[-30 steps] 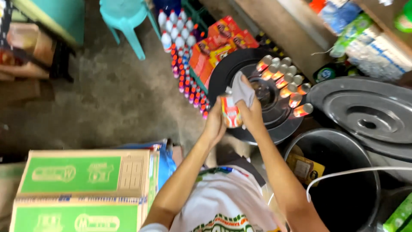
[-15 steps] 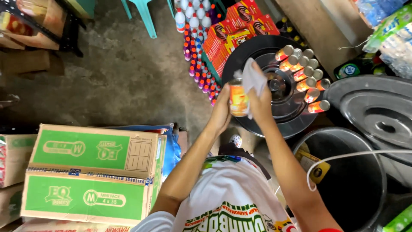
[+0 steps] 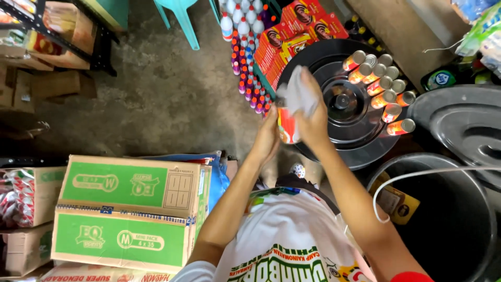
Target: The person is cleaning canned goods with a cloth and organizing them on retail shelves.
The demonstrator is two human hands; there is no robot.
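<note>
Head view, centre of frame: left hand [image 3: 269, 138] wraps the can [image 3: 287, 126], fingers closed round its side; right hand [image 3: 313, 117] presses a pale cloth [image 3: 298, 95] over the top. Wiping goes best with the can held steady and turned under the cloth. Can: small, upright, orange-red label. Cleaned cans [image 3: 381, 86] lie in rows on the black lid [image 3: 339, 137], right of centre.

A bare concrete floor [image 3: 156, 99] is carrying green cardboard boxes [image 3: 130, 209] stacked at the left, rows of small bottles [image 3: 245, 57] beside red packets [image 3: 292, 34], and teal chair legs [image 3: 182, 18]. A black round lid [image 3: 349, 141] is bearing a cluster of cans [image 3: 381, 86].
</note>
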